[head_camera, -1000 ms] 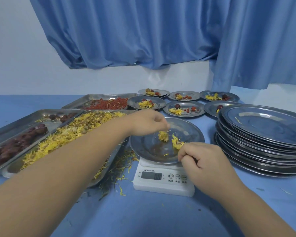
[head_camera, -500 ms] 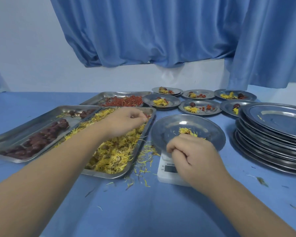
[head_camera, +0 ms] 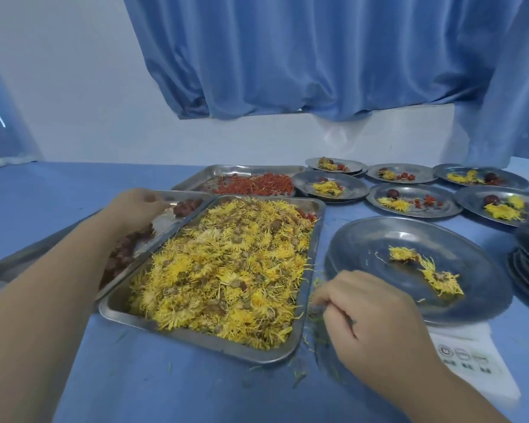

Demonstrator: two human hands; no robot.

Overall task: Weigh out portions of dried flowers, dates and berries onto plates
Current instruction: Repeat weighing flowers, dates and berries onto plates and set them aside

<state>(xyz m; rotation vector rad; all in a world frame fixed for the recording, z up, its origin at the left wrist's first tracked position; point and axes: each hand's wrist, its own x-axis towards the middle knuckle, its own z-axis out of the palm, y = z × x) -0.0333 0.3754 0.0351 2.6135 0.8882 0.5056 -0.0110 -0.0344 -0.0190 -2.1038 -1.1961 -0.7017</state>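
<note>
plate (head_camera: pixel 364 245) rests on the scale (head_camera: pixel 471 358) so additions register. left hand (head_camera: pixel 132 206) curls over the dates (head_camera: pixel 187 207), probably the next ingredient. right hand (head_camera: pixel 373 315) curls beside the plate; i cannot tell whether either holds anything.

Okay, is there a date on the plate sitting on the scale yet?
No, the plate on the scale holds only yellow dried flowers.
</note>
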